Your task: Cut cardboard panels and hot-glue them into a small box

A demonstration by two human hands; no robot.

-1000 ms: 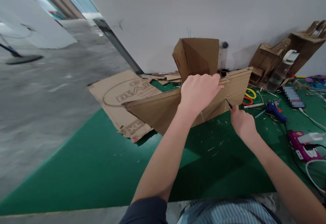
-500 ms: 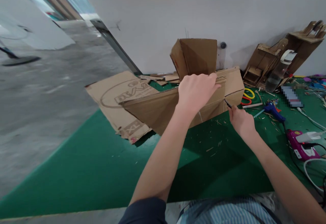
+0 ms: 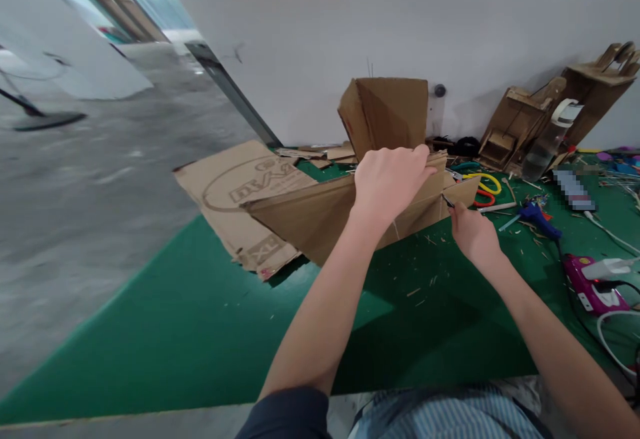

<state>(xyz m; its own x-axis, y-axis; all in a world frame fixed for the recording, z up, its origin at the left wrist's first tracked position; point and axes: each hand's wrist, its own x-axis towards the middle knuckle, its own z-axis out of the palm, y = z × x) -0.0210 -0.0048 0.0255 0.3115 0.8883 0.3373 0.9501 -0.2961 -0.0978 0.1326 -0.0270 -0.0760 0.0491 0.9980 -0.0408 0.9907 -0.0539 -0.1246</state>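
A long sheet of cardboard [image 3: 320, 216] stands tilted on the green table, with creases and a cut across its right part. My left hand [image 3: 393, 176] is closed over its top edge, thumb and fingers pinching it. My right hand [image 3: 475, 232] is closed on a slim dark knife [image 3: 448, 201], most of it hidden in the fingers. The knife's tip touches the cardboard where the cut and a crease meet. To the right of that point a lower cardboard flap [image 3: 463, 194] juts out. Behind my left hand stands an open cardboard box [image 3: 395, 112].
A printed cardboard piece [image 3: 235, 196] lies left on the green table [image 3: 190, 332]. Right of my hands are yellow-and-red-handled scissors [image 3: 487, 186], a blue glue gun [image 3: 537, 219], a water bottle [image 3: 550, 139], a phone [image 3: 573, 189], a magenta power strip [image 3: 597, 286] and cardboard models [image 3: 520, 122].
The cardboard's upper right part has dropped out of sight, showing scissors and dark items behind it. Both hands keep nearly the same place and hold. The view has shifted slightly.
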